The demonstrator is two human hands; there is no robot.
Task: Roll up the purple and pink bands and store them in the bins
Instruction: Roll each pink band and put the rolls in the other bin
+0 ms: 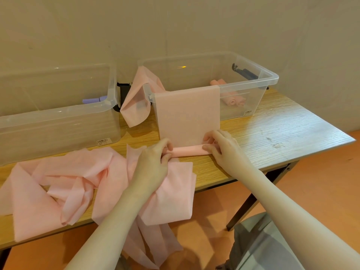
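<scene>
A pink band (188, 115) hangs flat over the front rim of the right clear bin (268, 78) and down onto the table. Its near end is wound into a small roll (188, 150). My left hand (155, 158) pinches the roll's left end and my right hand (220, 145) grips its right end. Several rolled pink bands (233, 99) lie inside the right bin. The left clear bin (58, 114) holds a rolled purple band (90, 100). Another pink band (136, 98) droops over the right bin's left corner.
A heap of loose pink bands (64, 184) covers the wooden table (282, 125) at the left and spills over its front edge. A grey chair (263, 246) stands at the lower right. A wall rises right behind the bins.
</scene>
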